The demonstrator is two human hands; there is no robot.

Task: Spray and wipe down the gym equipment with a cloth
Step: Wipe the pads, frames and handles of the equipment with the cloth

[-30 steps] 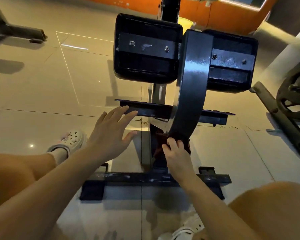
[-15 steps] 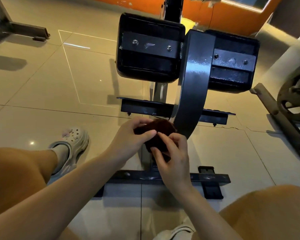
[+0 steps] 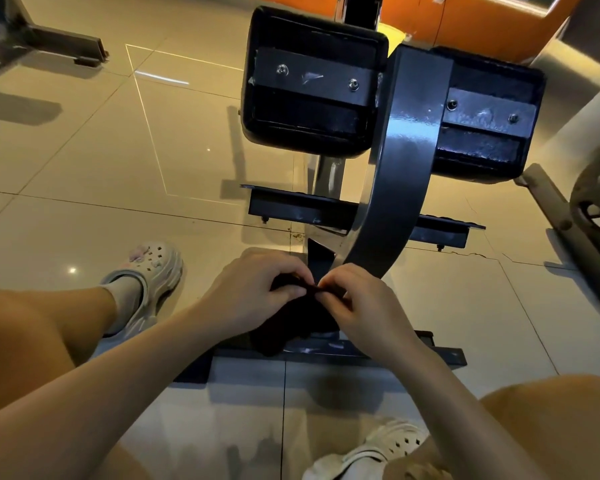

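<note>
Both hands pinch dark crumpled cloth (image 3: 291, 327): left hand (image 3: 257, 292), right hand (image 3: 357, 303) | curved black steel machine arm (image 3: 395, 188) unwiped now | no spray bottle visible | progress: unclear, likely midway

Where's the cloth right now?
Head view, lower centre: the dark cloth is pinched between the left hand and right hand, just below the curved black arm.

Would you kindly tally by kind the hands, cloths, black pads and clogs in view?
Hands: 2, left hand and right hand, both pinching the cloth
Cloths: 1, dark cloth
Pads: 2, left pad and right pad
Clogs: 2, left clog and right clog
Total: 7
</note>
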